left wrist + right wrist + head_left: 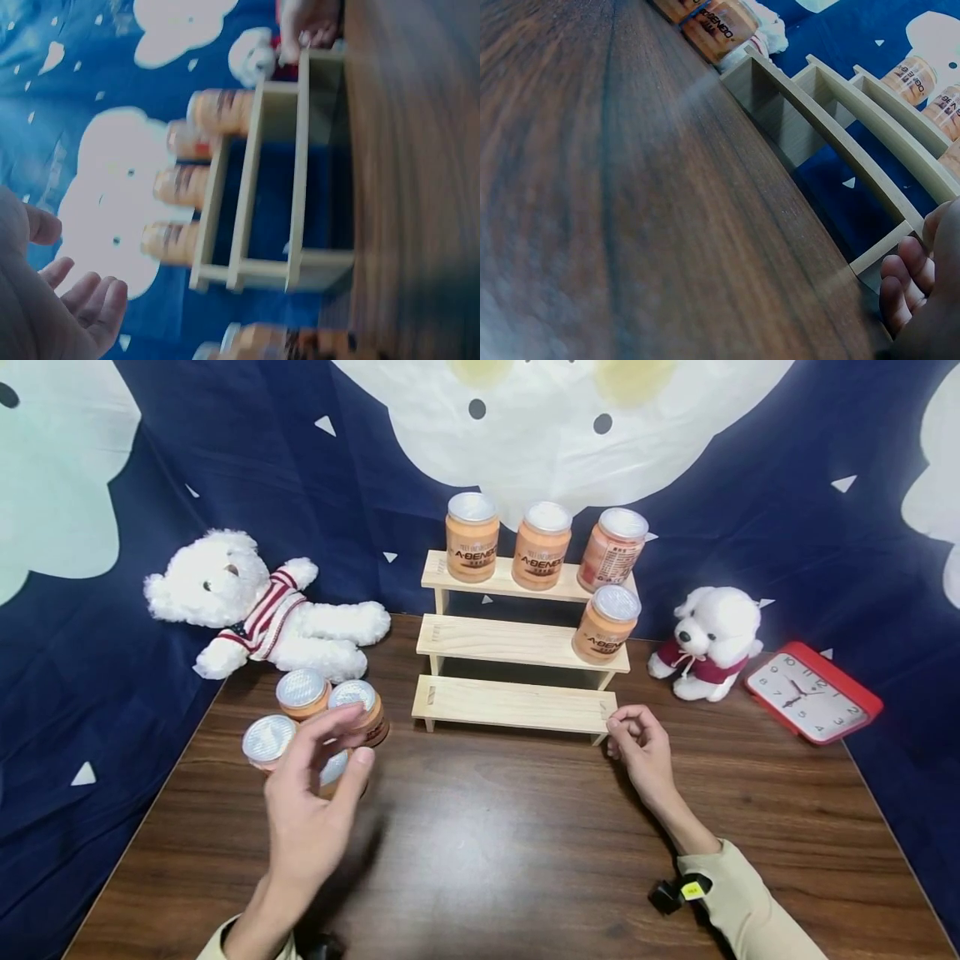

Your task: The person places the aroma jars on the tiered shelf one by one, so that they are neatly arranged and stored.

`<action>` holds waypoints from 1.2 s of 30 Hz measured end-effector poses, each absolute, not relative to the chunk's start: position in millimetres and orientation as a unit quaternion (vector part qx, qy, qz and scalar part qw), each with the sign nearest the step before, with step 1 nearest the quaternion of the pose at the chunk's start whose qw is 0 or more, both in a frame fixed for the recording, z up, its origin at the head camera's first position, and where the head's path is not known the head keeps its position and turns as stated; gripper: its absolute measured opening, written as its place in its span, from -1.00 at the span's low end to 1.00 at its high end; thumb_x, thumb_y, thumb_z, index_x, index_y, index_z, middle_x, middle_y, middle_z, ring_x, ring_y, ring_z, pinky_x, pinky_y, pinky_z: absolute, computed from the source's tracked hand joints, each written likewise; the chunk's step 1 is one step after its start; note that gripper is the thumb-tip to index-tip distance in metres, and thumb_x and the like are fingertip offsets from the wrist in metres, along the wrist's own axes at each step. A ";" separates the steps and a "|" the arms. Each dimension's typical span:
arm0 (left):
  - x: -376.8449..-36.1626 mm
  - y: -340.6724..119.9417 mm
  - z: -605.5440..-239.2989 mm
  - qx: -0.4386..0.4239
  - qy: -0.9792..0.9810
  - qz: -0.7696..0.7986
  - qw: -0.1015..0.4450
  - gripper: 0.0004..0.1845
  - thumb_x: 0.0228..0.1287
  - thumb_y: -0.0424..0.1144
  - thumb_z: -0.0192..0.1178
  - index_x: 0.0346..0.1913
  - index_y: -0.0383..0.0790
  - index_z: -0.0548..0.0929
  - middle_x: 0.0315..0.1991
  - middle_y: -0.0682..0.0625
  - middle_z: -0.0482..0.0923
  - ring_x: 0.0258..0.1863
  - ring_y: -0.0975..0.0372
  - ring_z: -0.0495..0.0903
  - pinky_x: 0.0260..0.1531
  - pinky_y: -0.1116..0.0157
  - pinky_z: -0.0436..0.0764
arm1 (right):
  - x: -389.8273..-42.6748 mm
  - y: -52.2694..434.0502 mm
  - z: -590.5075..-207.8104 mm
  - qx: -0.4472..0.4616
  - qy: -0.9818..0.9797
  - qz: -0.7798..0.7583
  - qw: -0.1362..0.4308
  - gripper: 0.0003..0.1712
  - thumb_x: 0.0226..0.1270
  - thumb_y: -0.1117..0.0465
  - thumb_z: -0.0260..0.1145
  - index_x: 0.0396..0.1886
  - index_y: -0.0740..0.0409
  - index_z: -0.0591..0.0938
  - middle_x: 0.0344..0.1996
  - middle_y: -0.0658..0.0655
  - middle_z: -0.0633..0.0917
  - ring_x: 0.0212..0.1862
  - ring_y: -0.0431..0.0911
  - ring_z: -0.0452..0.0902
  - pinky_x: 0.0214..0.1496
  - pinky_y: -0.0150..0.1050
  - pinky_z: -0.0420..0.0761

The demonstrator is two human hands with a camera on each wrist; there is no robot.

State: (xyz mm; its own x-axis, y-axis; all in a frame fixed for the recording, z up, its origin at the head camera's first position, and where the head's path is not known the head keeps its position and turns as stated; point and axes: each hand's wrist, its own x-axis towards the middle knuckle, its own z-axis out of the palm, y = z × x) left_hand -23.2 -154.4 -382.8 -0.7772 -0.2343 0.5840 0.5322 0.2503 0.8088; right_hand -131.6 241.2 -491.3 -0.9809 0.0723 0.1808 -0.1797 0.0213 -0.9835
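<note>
My left hand (311, 810) hovers over several orange jars with clear ribbed lids at the left, thumb and fingers spread apart. One jar (335, 768) shows partly between the thumb and fingers, and another jar (375, 727) stands just beyond the fingertips. In the left wrist view the left hand (56, 292) holds nothing. My right hand (641, 752) grips the right end of the lowest step of a three-step wooden display rack (517, 703). Curled fingers (907, 277) sit against that end in the right wrist view.
Three jars stand on the top step, including a turned jar (611, 552); another jar (603, 631) is at the middle step's right end. A white teddy bear (277, 618) lies behind the left jars. A plush dog (708, 643) and red clock (817, 693) stand right.
</note>
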 end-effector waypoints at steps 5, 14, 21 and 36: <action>-27.1 -180.9 -382.7 -0.059 -0.713 -0.596 0.364 -0.62 0.30 -0.74 0.30 0.18 -0.66 0.69 0.11 -0.05 0.79 0.05 0.23 0.77 0.13 0.42 0.77 | -131.6 240.8 -491.4 0.036 -0.710 0.697 0.090 -0.87 0.64 0.49 0.25 -0.07 0.55 0.50 -0.57 -0.05 0.63 -0.51 -0.27 0.53 -0.49 -0.48 0.59; -32.1 -233.7 -393.6 0.031 -0.786 -0.441 0.433 -0.61 0.19 -0.50 0.51 0.11 -0.44 0.84 0.10 -0.05 0.83 0.00 0.45 0.69 0.11 0.58 0.59 | -131.5 241.2 -491.9 0.041 -0.706 0.702 0.089 -0.76 0.65 0.46 0.26 -0.03 0.66 0.45 -0.57 -0.05 0.62 -0.51 -0.26 0.52 -0.49 -0.48 0.59; -30.8 -261.5 -401.9 0.083 -0.814 -0.454 0.351 -0.52 0.18 -0.50 0.60 0.20 -0.32 0.84 0.22 0.15 0.80 0.16 0.47 0.68 0.15 0.59 0.59 | -131.5 241.1 -492.7 0.043 -0.702 0.706 0.088 -0.81 0.64 0.49 0.24 -0.04 0.62 0.45 -0.57 -0.05 0.63 -0.51 -0.27 0.53 -0.49 -0.48 0.59; -32.9 -293.8 -426.3 0.098 -0.842 -0.491 0.202 -0.52 0.19 -0.53 0.62 0.19 -0.36 0.80 0.24 0.27 0.76 0.17 0.56 0.65 0.14 0.69 0.59 | -132.1 241.2 -491.9 0.042 -0.709 0.698 0.089 -0.82 0.63 0.49 0.24 -0.05 0.63 0.46 -0.56 -0.03 0.63 -0.51 -0.25 0.54 -0.49 -0.47 0.59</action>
